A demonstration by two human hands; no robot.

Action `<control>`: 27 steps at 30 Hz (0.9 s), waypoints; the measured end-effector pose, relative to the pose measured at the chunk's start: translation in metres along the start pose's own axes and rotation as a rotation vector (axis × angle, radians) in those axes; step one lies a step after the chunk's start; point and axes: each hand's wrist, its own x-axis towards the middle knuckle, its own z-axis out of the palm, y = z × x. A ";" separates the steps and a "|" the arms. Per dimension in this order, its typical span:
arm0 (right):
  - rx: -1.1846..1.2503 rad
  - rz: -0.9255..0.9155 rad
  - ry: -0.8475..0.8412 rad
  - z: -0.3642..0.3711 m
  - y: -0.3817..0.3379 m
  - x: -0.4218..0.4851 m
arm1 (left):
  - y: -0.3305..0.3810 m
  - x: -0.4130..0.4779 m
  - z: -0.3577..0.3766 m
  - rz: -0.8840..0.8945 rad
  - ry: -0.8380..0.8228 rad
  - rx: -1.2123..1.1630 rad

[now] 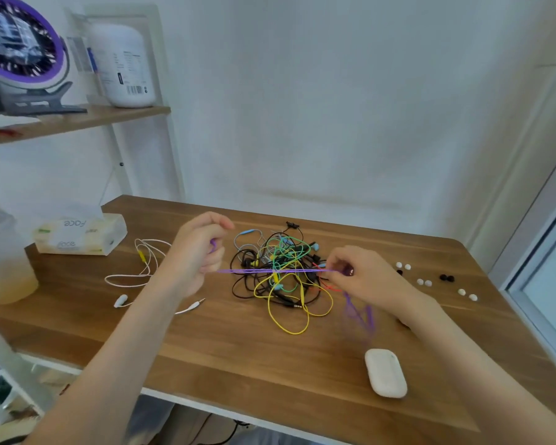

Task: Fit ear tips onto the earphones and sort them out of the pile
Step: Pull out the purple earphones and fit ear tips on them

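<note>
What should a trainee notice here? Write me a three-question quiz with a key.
1. True or false: the purple cable is stretched between the left hand and the right hand.
2. Where do the loose ear tips lie? A) right of the pile B) on the shelf C) inside the white case
3. Fill in: the earphones lying alone left of the pile are ___.
Key: 1 true; 2 A; 3 white.

Left hand [199, 252]: held up, fingers curled tight round the purple cord [270, 270].
Right hand [363, 277]: further right, fingertips pinching the same cord (it runs straight between both hands).
Arms: bare, both reaching forward.
</note>
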 end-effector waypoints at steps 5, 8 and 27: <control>-0.058 0.059 -0.066 -0.013 0.009 -0.007 | 0.004 0.004 -0.005 0.044 0.180 0.218; 0.006 0.078 -0.048 -0.012 0.002 -0.008 | -0.002 0.007 -0.004 0.019 0.190 0.543; 0.370 -0.056 -0.240 0.003 -0.061 0.037 | -0.019 -0.007 0.020 -0.124 -0.490 0.205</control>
